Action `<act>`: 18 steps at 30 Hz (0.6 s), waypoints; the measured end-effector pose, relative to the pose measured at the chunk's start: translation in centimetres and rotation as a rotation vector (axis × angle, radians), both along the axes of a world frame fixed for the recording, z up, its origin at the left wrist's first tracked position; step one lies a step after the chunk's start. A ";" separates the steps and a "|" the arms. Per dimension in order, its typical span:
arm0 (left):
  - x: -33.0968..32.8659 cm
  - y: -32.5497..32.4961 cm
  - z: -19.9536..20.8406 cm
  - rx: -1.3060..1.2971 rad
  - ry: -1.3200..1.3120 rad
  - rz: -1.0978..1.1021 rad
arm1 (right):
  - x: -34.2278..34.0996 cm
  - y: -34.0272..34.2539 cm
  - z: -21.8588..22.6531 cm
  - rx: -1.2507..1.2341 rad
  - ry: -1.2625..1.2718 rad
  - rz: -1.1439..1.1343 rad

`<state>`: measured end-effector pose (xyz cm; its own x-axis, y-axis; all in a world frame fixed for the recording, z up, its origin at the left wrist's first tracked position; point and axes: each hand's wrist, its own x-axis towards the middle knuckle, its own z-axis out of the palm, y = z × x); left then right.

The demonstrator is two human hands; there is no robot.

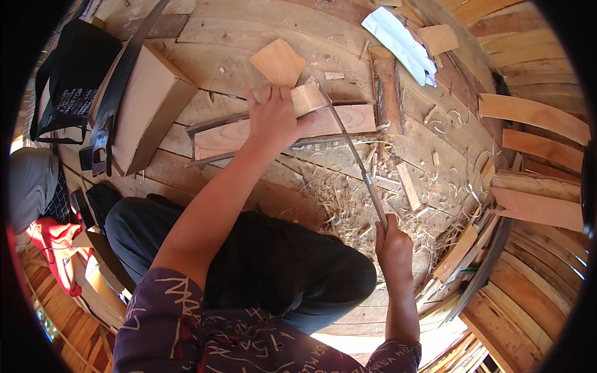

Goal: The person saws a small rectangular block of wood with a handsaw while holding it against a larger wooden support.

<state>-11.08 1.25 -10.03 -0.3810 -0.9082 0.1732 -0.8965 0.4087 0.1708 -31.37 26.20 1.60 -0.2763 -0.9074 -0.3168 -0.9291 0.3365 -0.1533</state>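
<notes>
My left hand (273, 115) presses a small pale wood block (309, 98) down at the far edge of a longer plank (224, 139). Its thumb lies along the near side of the block. In my right hand (393, 245) is the handle of a long knife (349, 142) with a narrow dark blade, seen nearly edge-on. The blade slants away to the left, and its tip end is at the right end of the block; whether it touches cannot be made out. Just beyond my left hand lies a square wood piece (278, 62).
Curly shavings and chips (348, 211) litter the floor right of the plank. A bark-edged board (387, 90) and a white sheet (401, 43) lie beyond. At left stand a cardboard box (152, 102), a handsaw (112, 118) and a black bag (78, 68). Curved boards (535, 115) lean at right.
</notes>
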 end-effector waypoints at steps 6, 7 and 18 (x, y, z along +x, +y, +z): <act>-0.1 -0.9 -0.9 0.091 0.147 -0.071 | 0.9 0.7 -0.7 -0.036 -0.043 -0.027; -0.1 -1.0 -1.1 0.071 0.154 -0.069 | 0.9 0.4 -0.8 -0.027 -0.045 -0.029; -0.3 -0.5 -0.6 0.046 0.173 -0.105 | 1.1 -5.0 -2.1 -0.012 -0.066 -0.004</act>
<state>-11.35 0.76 -10.67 -0.4421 -0.8737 0.2032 -0.8052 0.4863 0.3394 -30.26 21.19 -0.47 -0.2588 -0.9100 -0.3240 -0.9154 0.3381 -0.2183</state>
